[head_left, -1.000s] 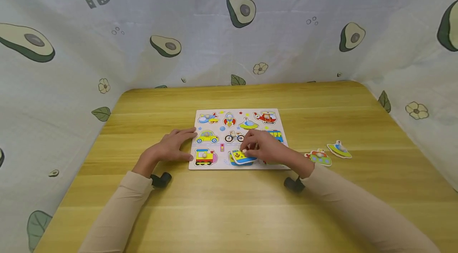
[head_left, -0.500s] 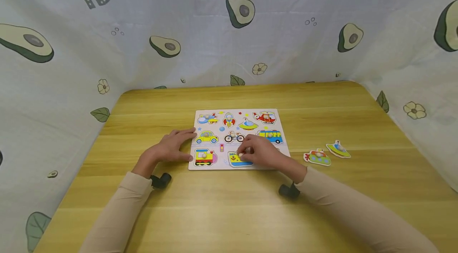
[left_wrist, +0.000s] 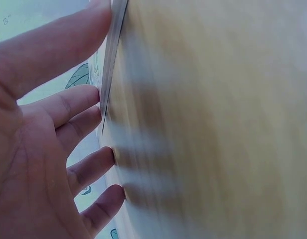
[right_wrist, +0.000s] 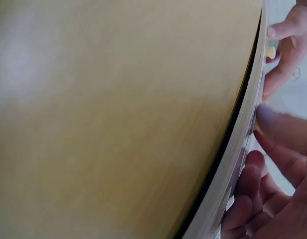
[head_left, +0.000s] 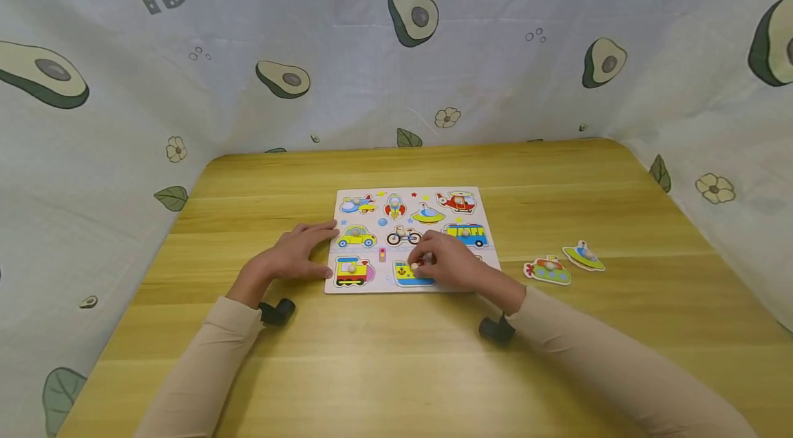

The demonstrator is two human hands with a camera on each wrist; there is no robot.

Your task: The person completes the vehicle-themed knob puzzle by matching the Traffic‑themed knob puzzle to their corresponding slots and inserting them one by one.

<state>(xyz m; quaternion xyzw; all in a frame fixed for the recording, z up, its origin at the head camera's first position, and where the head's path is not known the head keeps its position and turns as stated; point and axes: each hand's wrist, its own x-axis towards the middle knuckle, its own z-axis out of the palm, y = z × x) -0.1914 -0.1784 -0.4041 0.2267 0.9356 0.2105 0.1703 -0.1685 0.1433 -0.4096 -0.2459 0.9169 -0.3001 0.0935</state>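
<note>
A white wooden knob puzzle board (head_left: 382, 281) with vehicle pictures lies on the table. My right hand (head_left: 455, 262) pinches the small knob of the yellow-and-blue boat piece (head_left: 405, 277), which lies level at the board's front middle; the hand covers the board's front right corner area. Beside the board's left edge rests my left hand (head_left: 296, 253), fingers spread, with fingertips and thumb touching that edge. The left wrist view shows its thumb (left_wrist: 59, 45) and fingers stretched out along the edge. In the right wrist view, thumb and fingers of my right hand (right_wrist: 280, 179) are at the board.
Right of the board lie two loose knob pieces, a green submarine (head_left: 548, 270) and a yellow-green flying saucer (head_left: 584, 257). On the board, a saucer picture (head_left: 427, 213) shows no knob. A printed curtain (head_left: 347, 107) hangs around the wooden table (head_left: 396, 362).
The boat piece, tilted above its picture a second ago, now lies level over it, still pinched by my right hand. That hand shifted slightly left. My left hand stays at the board's edge.
</note>
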